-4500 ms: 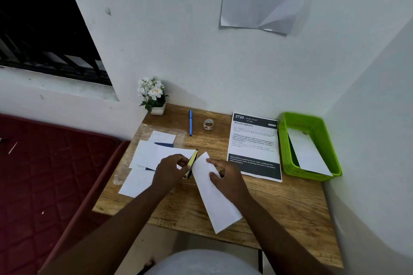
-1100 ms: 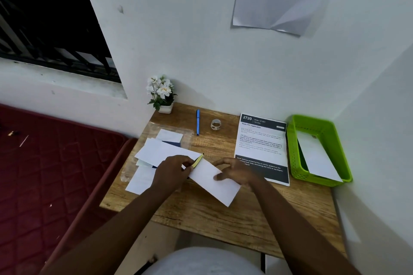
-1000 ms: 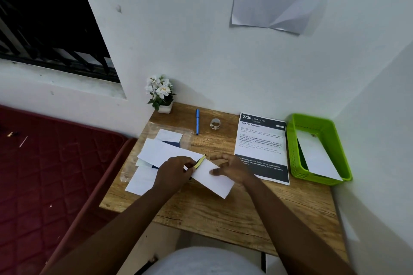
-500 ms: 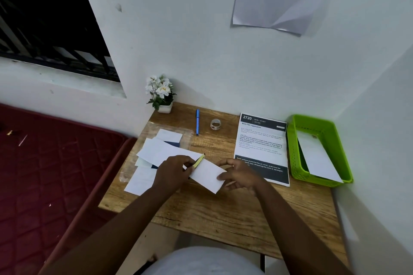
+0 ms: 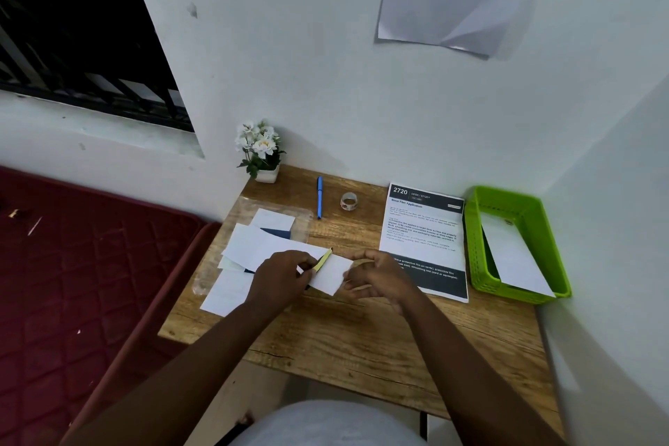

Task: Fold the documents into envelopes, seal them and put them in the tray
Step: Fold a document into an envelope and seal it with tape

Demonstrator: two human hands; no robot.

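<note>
Two hands on one white envelope [image 5: 331,273] at mid-desk: left hand [image 5: 280,279] pinches its left end w/ a yellow strip [image 5: 323,259] sticking up by the thumb, right hand [image 5: 376,277] grips the right end, fingers curled on it. Envelope sits just off the wooden desk [image 5: 362,333]. Loose white sheets [image 5: 253,246] lie just left, partly under the left hand. Printed instruction sheet [image 5: 423,228] to the right, then green tray [image 5: 474,250] at far right w/ a white envelope in tray [image 5: 514,257]. Blue pen [image 5: 319,196], tape roll [image 5: 349,201], flower pot [image 5: 262,152] along the back.
</note>
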